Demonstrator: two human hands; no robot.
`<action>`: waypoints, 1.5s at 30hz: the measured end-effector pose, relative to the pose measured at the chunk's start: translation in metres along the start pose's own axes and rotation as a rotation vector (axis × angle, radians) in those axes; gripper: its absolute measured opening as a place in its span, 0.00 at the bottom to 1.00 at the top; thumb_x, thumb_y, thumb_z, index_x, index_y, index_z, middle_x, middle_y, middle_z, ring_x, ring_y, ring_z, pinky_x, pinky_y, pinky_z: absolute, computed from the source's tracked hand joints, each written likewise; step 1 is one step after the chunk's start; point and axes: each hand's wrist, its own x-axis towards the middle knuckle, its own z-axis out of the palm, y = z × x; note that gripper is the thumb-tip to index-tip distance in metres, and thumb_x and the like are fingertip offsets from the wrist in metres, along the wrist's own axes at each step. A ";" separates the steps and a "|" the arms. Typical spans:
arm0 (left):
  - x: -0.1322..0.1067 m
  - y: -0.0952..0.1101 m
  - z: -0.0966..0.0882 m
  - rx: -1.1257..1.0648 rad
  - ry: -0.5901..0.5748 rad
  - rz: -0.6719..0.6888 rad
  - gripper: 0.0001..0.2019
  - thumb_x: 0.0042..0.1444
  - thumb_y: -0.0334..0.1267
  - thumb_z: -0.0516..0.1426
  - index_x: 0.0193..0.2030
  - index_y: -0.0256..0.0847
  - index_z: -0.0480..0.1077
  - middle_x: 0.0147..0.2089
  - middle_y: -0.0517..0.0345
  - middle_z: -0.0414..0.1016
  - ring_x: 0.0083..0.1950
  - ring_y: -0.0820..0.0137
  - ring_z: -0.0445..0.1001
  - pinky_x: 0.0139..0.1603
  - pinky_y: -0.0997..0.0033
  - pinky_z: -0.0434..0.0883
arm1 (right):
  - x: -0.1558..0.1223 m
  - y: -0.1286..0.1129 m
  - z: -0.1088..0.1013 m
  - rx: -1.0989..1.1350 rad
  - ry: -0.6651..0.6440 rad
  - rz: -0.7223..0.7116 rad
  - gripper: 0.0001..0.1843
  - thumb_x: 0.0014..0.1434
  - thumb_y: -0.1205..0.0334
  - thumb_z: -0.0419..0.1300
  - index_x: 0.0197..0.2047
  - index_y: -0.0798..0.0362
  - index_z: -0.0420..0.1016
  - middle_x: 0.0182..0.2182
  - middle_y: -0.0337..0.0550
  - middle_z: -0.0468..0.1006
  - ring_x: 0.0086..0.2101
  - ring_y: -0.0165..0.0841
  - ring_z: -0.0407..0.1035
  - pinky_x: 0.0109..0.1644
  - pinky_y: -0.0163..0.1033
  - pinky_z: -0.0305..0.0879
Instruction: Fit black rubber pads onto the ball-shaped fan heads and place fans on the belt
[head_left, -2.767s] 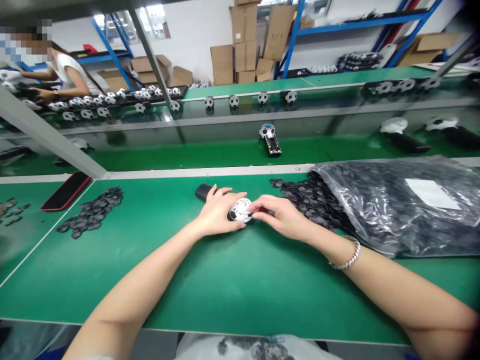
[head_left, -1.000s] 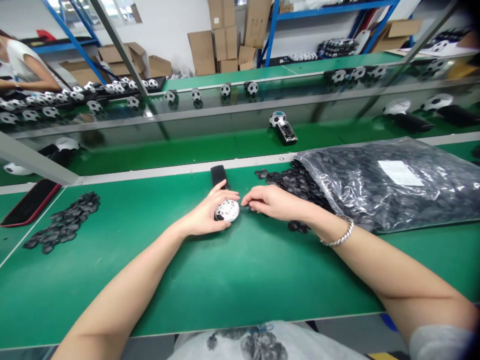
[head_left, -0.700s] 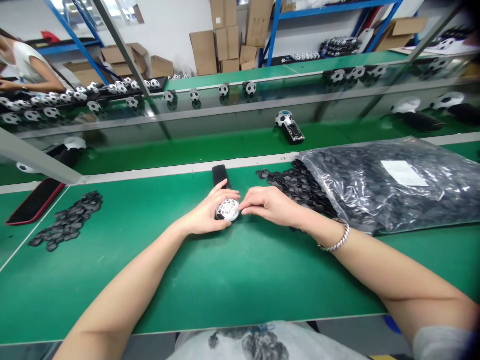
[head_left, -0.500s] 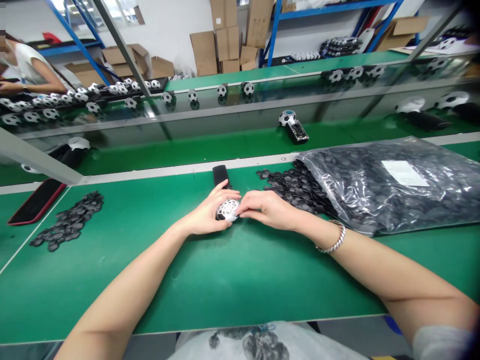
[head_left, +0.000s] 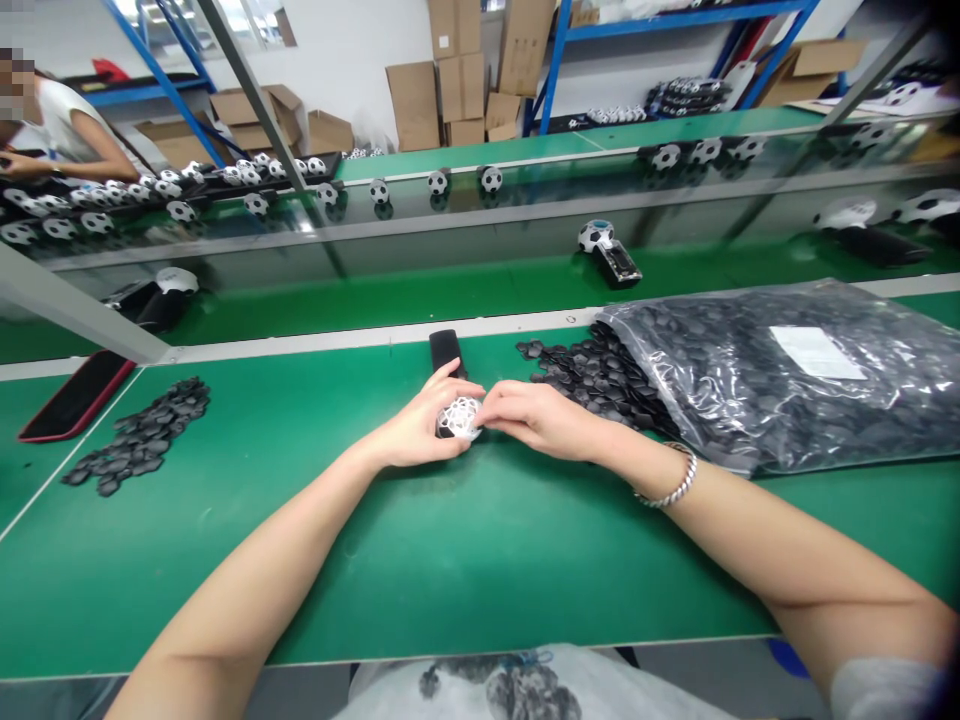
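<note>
My left hand (head_left: 420, 425) cups a small white ball-shaped shell (head_left: 457, 417) with a lattice of openings, resting low on the green bench (head_left: 450, 560). A black handle (head_left: 445, 351) sticks out behind the shell toward the far edge. My right hand (head_left: 534, 415) is pinched against the right side of the shell, fingertips pressed on it; whether a small black piece sits under them is hidden. Just right of my right hand lies a heap of black hexagon pieces (head_left: 592, 372) spilling from a clear plastic bag (head_left: 780, 370).
A second heap of black pieces (head_left: 139, 450) lies at the left, near a red-edged black tray (head_left: 71, 395). Beyond runs a conveyor with a ball-headed unit (head_left: 607, 245) and rows of finished balls (head_left: 150, 195). A co-worker (head_left: 67, 135) sits far left.
My right hand reached back from the heap of black pieces to the shell and now presses on its right side. My left hand kept holding the shell. The unit on the conveyor drifted right.
</note>
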 end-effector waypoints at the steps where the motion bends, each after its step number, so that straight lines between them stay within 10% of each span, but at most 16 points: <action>1: 0.000 0.000 0.000 0.002 -0.002 -0.003 0.26 0.45 0.32 0.58 0.53 0.42 0.60 0.58 0.53 0.62 0.68 0.57 0.37 0.65 0.49 0.45 | 0.000 0.001 0.001 -0.014 -0.008 -0.029 0.10 0.61 0.72 0.52 0.41 0.56 0.73 0.37 0.46 0.71 0.37 0.33 0.65 0.40 0.36 0.63; 24: 0.005 0.010 0.013 0.042 0.139 -0.104 0.22 0.46 0.37 0.59 0.50 0.40 0.61 0.55 0.50 0.65 0.67 0.55 0.42 0.63 0.49 0.51 | 0.003 0.014 0.019 0.305 0.247 0.208 0.12 0.50 0.68 0.65 0.35 0.55 0.66 0.32 0.37 0.68 0.31 0.28 0.64 0.35 0.33 0.64; 39: 0.004 0.003 0.016 0.064 0.167 -0.066 0.25 0.45 0.34 0.57 0.53 0.40 0.58 0.57 0.49 0.61 0.66 0.57 0.45 0.63 0.51 0.53 | 0.005 0.014 0.026 0.197 0.229 0.202 0.09 0.52 0.69 0.65 0.30 0.56 0.66 0.28 0.36 0.65 0.30 0.28 0.62 0.34 0.31 0.59; 45: 0.003 0.003 0.014 0.022 0.090 -0.050 0.26 0.47 0.35 0.58 0.55 0.43 0.56 0.58 0.51 0.59 0.66 0.59 0.44 0.64 0.53 0.51 | 0.008 0.018 -0.003 -0.050 0.049 0.390 0.05 0.54 0.65 0.64 0.32 0.56 0.71 0.30 0.38 0.70 0.31 0.29 0.65 0.35 0.31 0.61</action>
